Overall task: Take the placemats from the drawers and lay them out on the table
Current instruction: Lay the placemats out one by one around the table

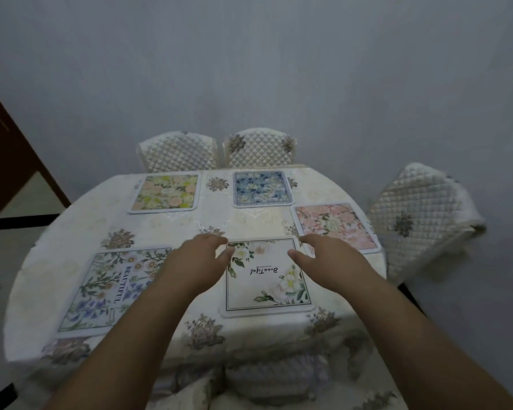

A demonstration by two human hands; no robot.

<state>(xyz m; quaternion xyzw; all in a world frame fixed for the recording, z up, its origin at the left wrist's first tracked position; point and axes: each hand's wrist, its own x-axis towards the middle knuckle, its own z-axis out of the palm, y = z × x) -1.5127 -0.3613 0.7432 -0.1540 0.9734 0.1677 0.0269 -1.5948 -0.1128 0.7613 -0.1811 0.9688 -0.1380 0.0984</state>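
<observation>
Several floral placemats lie flat on the table point(190, 226). A white mat with pale roses and script lettering point(265, 287) sits at the near middle. My left hand point(197, 260) rests at its far left corner and my right hand point(328, 258) at its far right corner, fingers spread over the far edge; whether they pinch it is unclear. A larger mat printed "BEAUTIFUL" point(107, 291) lies near left, partly under my left forearm. A yellow-pink mat point(166, 192) and a blue mat point(261, 187) lie at the far side, a pink mat point(336, 226) at the right.
A cream embroidered tablecloth covers the table and hangs over the near edge. Two quilted chair backs point(178, 152) point(261, 147) stand behind the table against a grey wall, and a third quilted chair point(421, 220) stands at the right. A dark wooden door frame point(15, 161) is at the left.
</observation>
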